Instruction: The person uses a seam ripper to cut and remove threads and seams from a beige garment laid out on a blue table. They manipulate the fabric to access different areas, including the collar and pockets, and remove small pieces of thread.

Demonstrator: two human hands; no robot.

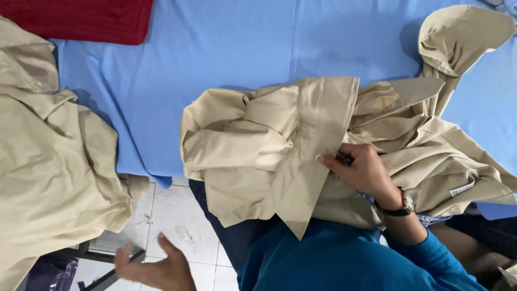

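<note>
A crumpled beige garment (269,145) lies on the blue cloth-covered table (215,59) and hangs over its near edge onto my lap. My right hand (363,172), with a dark-strapped watch on its wrist, rests on the garment's middle. Its fingers pinch the fabric at a fold, and a small dark thing that I cannot identify shows between the fingertips. My left hand (153,267) is low at the left, over the white tiled floor. Its fingers are spread, it holds nothing and is apart from the garment. My blue sleeve and shirt fill the bottom middle.
A second heap of beige fabric (48,161) drapes over the table's left end. A red knitted cloth (86,19) lies at the far left corner. White floor tiles (177,215) show below the table edge, with a dark bar and a purple bag at the bottom left.
</note>
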